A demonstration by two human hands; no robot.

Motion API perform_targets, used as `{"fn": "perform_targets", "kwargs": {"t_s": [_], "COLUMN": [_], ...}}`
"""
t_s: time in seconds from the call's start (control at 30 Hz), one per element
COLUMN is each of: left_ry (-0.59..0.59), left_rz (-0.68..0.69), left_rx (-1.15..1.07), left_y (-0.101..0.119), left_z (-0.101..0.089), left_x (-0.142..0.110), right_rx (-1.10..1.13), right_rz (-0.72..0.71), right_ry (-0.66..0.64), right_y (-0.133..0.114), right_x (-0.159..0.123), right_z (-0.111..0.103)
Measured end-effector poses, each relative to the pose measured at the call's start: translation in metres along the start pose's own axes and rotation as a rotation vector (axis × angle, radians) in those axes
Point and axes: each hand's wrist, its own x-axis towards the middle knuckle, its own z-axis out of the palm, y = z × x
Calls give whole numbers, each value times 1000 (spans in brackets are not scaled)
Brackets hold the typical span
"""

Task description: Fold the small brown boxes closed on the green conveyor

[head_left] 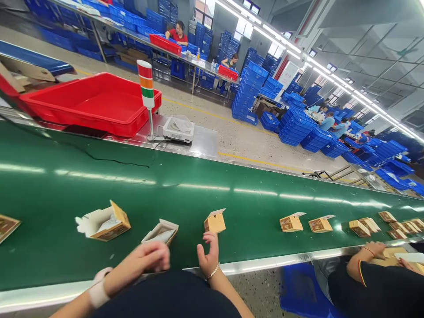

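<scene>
- Carton (160,232): small, open, white-lined, lying on the green conveyor belt (99,185) close to its near edge, directly beyond the left hand (149,258).
- Left hand: fingers pressed together and curled, slightly blurred, at the carton's near side. Contact or pinch cannot be confirmed. White wrap on the wrist (98,293).
- Right hand (208,256): fingers spread and raised, holding nothing, fingertips just short of a kraft carton (214,222) with its flap lifted. Thin bracelet on the wrist (213,271).
- Left of both hands: open carton with white insert (104,223), lying on the belt.
- Right of both hands: row of printed cartons (291,223) along the belt.
- Far right: co-worker's hands (367,256), dark sleeve, over flat cardboard pieces (389,255) at the belt's near edge.
- Beyond the belt: steel ledge (202,141) carrying a stack light (145,84), a bench scale (178,129) and a red plastic tray (89,104). Blue crates (294,126) stand stacked on the floor.
</scene>
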Motion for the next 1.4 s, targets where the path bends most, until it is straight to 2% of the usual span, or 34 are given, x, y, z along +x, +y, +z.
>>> {"fn": "perform_targets", "kwargs": {"t_s": [0.07,0.1,0.13,0.17,0.23,0.3,0.43,0.63,0.67,0.73,0.8,0.83,0.9,0.97,1.03,1.1,1.2,1.27,1.4], "left_ry": [403,539,604,586,432,305,217,186,190,218,291,347,473,590,647,575,375,289,250], "left_rz": [222,301,362,406,468,500,507,507,504,494,507,523,569,604,558,391,148,76,16], "left_rx": [139,220,308,403,589,731,912,1014,1005,955,854,791,659,541,440,325,173,105,43], "left_y": [-11,-17,-24,-31,-43,-51,-53,-36,-35,-38,-48,-55,-67,-73,-71,-62,-47,-42,-39], "left_z": [-31,-43,-52,-57,-60,-53,-33,-17,-15,-10,-4,-1,4,8,10,12,17,23,41], "left_x": [-14,-13,-9,-1,19,37,59,80,85,93,99,101,104,106,111,117,127,132,140], "right_rx": [97,106,86,42,-84,-209,-291,-127,-80,7,39,37,20,8,5,6,0,-11,-44], "right_rz": [-94,-133,-164,-182,-169,-116,-62,-38,6,165,353,429,514,538,557,574,611,632,643], "right_ry": [-261,-357,-425,-473,-533,-560,-584,-442,-378,-164,58,129,181,189,194,194,198,203,219], "right_y": [-9,-12,-13,-13,-12,-12,-16,-12,-10,-6,-1,2,7,13,18,23,30,34,43], "right_x": [3,7,10,14,20,26,39,41,38,32,27,25,24,24,25,25,24,25,29], "right_z": [7,12,18,23,33,41,47,49,51,57,63,65,66,65,63,62,62,62,60]}}
